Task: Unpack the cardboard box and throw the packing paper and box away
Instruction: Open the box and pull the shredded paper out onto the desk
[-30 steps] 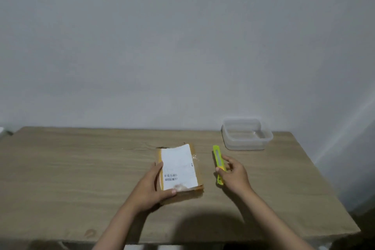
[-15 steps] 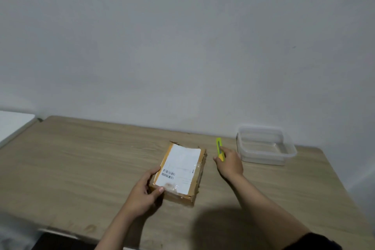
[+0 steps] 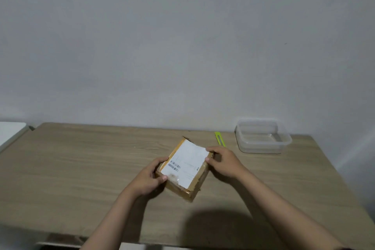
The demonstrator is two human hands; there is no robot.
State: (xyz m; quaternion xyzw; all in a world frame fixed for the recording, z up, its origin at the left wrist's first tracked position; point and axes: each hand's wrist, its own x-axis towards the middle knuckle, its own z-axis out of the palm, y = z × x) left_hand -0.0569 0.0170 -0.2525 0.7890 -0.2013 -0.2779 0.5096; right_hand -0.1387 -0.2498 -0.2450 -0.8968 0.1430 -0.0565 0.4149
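Head view: we look down on a wooden table (image 3: 81, 168) set against a plain grey wall (image 3: 182, 36).
Box: we see the cardboard box (image 3: 183, 168) lying flat near the middle of the table, turned at an angle, still sealed with tape, with a white label (image 3: 186, 163) and barcode on its top face.
Left hand: our left hand (image 3: 149, 177) clasps the box's near left edge, thumb on the label's corner and fingers curled along the side; the grip is closed around the box.
Right hand: our right hand (image 3: 224, 161) holds the box's far right edge, fingertips on the label's corner; its grip is also closed against the box.
Cutter: we see a yellow-green cutter (image 3: 219, 138) lying on the table just beyond the right hand, apart from it, between box and tub.
Tub: a clear plastic tub (image 3: 262, 138) stands at the table's far right, near the wall, well apart from the box.
Left margin: a white surface (image 3: 10, 132) shows beside the table's left end.
Shadow: a dark shadow (image 3: 213, 223) falls on the near table edge between our forearms.
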